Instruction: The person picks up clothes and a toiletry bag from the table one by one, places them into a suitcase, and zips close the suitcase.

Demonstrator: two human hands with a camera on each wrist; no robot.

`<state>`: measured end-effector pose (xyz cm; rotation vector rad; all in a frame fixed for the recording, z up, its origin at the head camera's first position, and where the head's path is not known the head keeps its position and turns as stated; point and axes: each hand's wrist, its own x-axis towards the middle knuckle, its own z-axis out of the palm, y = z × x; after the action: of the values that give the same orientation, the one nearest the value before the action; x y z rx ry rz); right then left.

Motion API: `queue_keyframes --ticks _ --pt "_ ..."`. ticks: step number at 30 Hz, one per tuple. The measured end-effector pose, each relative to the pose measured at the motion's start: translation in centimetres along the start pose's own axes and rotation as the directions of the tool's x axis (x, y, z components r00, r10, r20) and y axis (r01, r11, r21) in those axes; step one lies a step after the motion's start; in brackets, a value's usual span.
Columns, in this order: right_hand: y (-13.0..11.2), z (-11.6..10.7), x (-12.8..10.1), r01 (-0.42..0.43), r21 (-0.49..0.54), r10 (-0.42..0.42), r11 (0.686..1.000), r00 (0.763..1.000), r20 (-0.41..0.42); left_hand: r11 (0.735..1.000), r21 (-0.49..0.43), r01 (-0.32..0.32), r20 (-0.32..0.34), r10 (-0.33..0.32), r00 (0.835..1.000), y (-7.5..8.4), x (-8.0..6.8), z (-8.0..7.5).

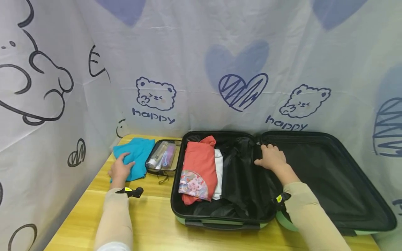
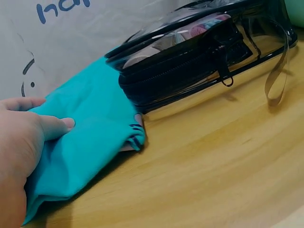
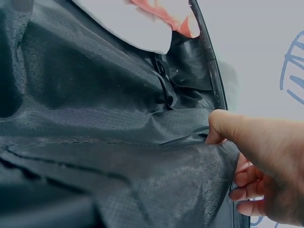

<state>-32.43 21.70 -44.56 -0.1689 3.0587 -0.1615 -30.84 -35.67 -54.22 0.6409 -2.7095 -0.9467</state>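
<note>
My left hand (image 1: 120,169) lies on a folded teal cloth (image 1: 138,153) at the table's far left. In the left wrist view the thumb of the left hand (image 2: 19,142) presses on top of the teal cloth (image 2: 90,128). My right hand (image 1: 271,158) grips the black lining (image 3: 118,142) at the hinge of an open green suitcase (image 1: 220,223). The right hand (image 3: 266,161) has its thumb over the fabric and its fingers curled under. A folded red garment (image 1: 199,164) and a white garment (image 1: 218,167) lie in the suitcase's left half.
A clear toiletry pouch (image 1: 161,158) with tubes inside lies between the teal cloth and the suitcase; the pouch (image 2: 185,61) touches the cloth. The suitcase lid (image 1: 329,174) lies flat to the right. Printed fabric walls close in the wooden table (image 1: 157,223) at the back and left.
</note>
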Motion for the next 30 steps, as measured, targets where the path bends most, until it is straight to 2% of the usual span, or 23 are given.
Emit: queue_keyframes --ticks 8,17,21,26,30 --pt "0.0 0.0 0.1 -0.008 0.002 0.008 1.000 1.000 -0.003 0.998 -0.052 -0.029 -0.015 0.028 0.999 -0.1 -0.3 -1.0" --pt "-0.1 0.1 0.2 0.006 -0.006 -0.006 1.000 1.000 -0.007 0.990 -0.106 -0.097 -0.096 0.087 0.992 0.8 -1.0 -2.2" --pt "-0.2 0.1 0.0 0.009 -0.009 -0.009 1.000 1.000 -0.006 0.981 -0.122 -0.150 -0.156 0.131 0.979 1.1 -1.5 -2.6" --pt "-0.2 0.1 -0.1 0.006 0.002 -0.006 1.000 1.000 -0.012 0.966 -0.101 -0.240 -0.229 0.212 0.950 1.6 -1.8 -3.2" --pt "-0.1 0.0 0.1 0.004 0.003 -0.004 1.000 1.000 -0.014 0.959 -0.103 -0.264 -0.257 0.231 0.938 2.3 -2.1 -3.9"
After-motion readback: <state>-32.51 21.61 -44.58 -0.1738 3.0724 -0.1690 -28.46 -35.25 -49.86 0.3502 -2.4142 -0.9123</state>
